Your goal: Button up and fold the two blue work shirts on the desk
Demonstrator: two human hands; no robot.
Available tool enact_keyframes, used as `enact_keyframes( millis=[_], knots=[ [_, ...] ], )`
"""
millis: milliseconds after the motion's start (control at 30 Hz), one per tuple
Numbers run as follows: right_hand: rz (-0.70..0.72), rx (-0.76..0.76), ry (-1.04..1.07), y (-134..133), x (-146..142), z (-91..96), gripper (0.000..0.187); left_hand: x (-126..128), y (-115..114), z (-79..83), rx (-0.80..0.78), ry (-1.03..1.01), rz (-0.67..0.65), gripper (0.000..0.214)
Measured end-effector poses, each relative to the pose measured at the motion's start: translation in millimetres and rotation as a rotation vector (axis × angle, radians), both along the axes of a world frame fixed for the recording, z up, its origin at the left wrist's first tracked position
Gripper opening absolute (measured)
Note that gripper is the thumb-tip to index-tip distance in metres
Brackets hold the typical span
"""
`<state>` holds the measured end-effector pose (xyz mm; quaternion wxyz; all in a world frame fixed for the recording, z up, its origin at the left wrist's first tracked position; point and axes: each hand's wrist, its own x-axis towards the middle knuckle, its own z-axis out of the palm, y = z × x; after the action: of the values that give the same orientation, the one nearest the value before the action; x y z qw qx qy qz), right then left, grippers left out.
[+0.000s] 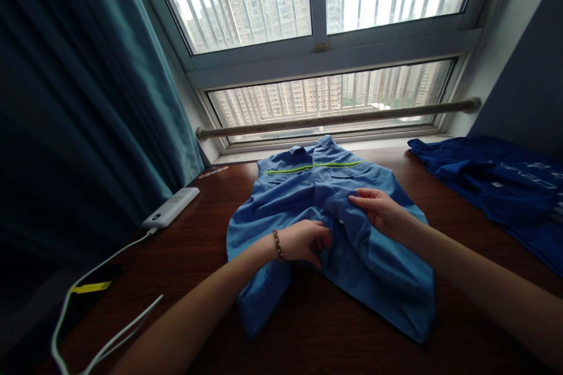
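Note:
A light blue long-sleeved work shirt [268, 222] with yellow-green piping across the chest lies spread on the table, its collar toward the window. My right hand [382, 211] pinches a folded edge of its front between thumb and fingers, lifting the cloth slightly. Over the shirt's lower middle is my left hand [303, 241], a braided bracelet [278, 245] on its wrist. Its fingers are loosely curled, the thumb sits apart from them, and no cloth shows between them. Part of the shirt front is hidden under the hands.
On the dark brown wooden table [193, 269], a white power bank [171, 208] with a white cable [105, 261] lies at the left by a teal curtain [145, 70]. A darker blue garment [492, 176] lies at the right. Behind runs a metal rail [334, 120] before the window.

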<state>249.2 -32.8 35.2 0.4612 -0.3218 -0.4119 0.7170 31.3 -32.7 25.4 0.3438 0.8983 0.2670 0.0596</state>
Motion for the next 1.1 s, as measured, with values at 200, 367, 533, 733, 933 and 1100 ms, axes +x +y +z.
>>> enact_keyframes(
  millis=[200,367,533,733,933,1100],
  knots=[
    [0.039,0.007,-0.014,-13,-12,-1.0,0.025,3,-3,5.7,0.174,0.012,-0.032,0.013],
    [0.062,0.02,-0.023,-23,-18,2.5,0.026,1,-9,26.4,0.184,-0.059,0.154,0.007],
    [-0.03,0.106,-0.058,-25,-19,2.2,0.027,3,-18,40.3,0.175,-0.322,0.395,0.015],
    [-0.113,0.249,-0.177,-32,-21,6.6,0.027,13,-28,36.2,0.284,-0.432,0.447,0.018],
    [-0.103,0.343,-0.286,-38,-25,11.4,0.025,18,-33,27.4,0.165,-0.595,0.544,0.026],
    [-0.194,0.365,-0.305,-39,-26,7.1,0.02,19,-36,28.0,0.178,-0.626,0.586,0.021]
  ],
)
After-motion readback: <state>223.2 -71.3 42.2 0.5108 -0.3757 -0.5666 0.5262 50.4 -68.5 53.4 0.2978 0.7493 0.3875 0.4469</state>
